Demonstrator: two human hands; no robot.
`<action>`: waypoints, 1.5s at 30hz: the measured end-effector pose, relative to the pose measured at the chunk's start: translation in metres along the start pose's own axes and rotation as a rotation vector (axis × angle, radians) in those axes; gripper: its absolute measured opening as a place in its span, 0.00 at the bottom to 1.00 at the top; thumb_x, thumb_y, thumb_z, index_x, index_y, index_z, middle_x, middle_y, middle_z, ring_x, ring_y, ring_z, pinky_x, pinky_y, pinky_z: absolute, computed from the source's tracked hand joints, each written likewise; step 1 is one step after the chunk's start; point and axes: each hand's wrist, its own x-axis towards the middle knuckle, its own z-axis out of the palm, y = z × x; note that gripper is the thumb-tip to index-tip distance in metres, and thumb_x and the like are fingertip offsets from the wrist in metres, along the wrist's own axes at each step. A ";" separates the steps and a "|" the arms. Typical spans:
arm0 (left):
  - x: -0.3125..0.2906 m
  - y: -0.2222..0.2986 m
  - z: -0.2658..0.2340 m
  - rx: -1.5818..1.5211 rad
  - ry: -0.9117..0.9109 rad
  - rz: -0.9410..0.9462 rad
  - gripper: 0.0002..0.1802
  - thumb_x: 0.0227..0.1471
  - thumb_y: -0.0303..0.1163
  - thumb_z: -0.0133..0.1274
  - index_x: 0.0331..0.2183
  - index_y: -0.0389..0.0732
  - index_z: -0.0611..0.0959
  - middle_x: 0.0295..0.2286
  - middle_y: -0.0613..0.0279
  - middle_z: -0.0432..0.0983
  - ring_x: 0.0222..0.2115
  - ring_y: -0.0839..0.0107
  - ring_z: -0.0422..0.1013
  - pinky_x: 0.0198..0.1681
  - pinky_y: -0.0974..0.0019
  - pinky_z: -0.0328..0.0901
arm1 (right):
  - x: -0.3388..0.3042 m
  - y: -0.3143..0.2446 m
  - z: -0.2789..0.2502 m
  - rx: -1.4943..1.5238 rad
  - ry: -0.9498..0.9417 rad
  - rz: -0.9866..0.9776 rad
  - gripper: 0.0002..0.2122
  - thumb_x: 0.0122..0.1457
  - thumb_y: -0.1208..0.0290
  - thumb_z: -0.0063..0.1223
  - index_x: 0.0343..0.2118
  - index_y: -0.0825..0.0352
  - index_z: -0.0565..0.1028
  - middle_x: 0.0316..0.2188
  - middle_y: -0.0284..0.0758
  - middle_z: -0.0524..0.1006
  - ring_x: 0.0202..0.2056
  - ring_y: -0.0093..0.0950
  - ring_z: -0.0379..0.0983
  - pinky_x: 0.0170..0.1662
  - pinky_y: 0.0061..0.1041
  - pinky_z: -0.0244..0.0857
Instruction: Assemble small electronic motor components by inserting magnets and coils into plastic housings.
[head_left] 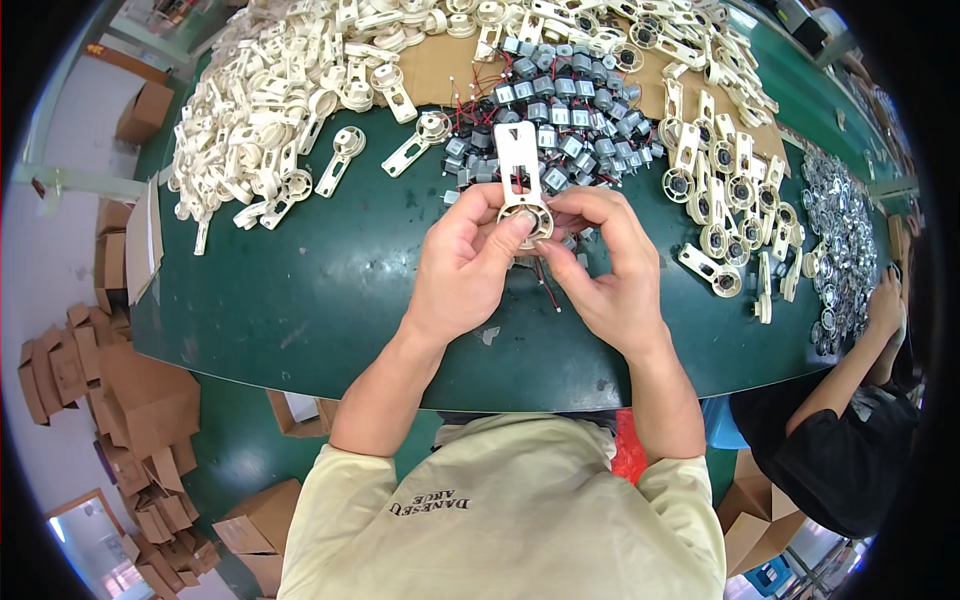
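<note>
Between both hands, over the middle of the green table, I hold a cream plastic housing (517, 150) with a round ring end and a slotted handle pointing away from me. My left hand (468, 262) is closed on its left side, the thumb pressing into the ring. On the ring's right edge my right hand (612, 270) pinches with thumb and fingers. Red wires hang below the ring and show through the handle slot. Just beyond lies a pile of small grey motors (570, 115) with red wires.
Loose cream housings (250, 120) are heaped at the far left. Housings with dark centres (740, 190) lie at right. Beyond them sits a pile of shiny metal parts (840, 240), where a co-worker's hand (886, 305) reaches. Cardboard boxes (150, 395) stand on the floor at left.
</note>
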 end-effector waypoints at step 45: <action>0.044 -0.006 -0.075 1.215 0.474 0.409 0.16 0.54 0.24 0.51 0.46 0.39 0.77 0.42 0.55 0.74 0.43 0.60 0.71 0.46 0.57 0.65 | 0.017 0.049 -0.077 -0.773 0.466 0.143 0.10 0.56 0.74 0.56 0.41 0.68 0.74 0.37 0.43 0.76 0.38 0.39 0.74 0.43 0.34 0.66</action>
